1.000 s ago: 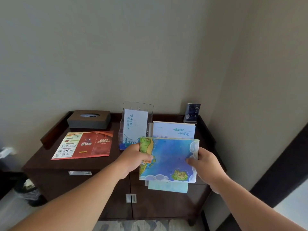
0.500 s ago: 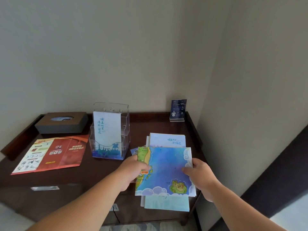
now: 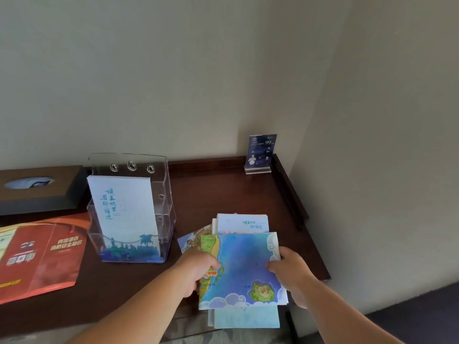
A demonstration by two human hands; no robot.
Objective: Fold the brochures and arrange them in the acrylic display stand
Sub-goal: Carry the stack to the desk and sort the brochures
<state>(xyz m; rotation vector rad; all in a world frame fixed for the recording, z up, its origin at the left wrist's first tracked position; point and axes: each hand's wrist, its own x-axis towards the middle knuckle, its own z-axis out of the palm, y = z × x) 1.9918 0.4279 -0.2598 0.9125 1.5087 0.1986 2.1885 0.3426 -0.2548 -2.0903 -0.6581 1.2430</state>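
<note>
At lower centre of the frame, the left hand (image 3: 198, 270) and right hand (image 3: 290, 271) pinch opposite edges of the map brochure (image 3: 244, 266) – likely squaring it for a fold – above the pile (image 3: 242, 223), right of the half-filled stand (image 3: 159, 194).

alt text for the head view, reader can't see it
A left hand and right hand grip a blue map brochure by its side edges above a wooden cabinet. Left of it, an acrylic display stand holds one pale blue brochure, beside a red leaflet.
</note>
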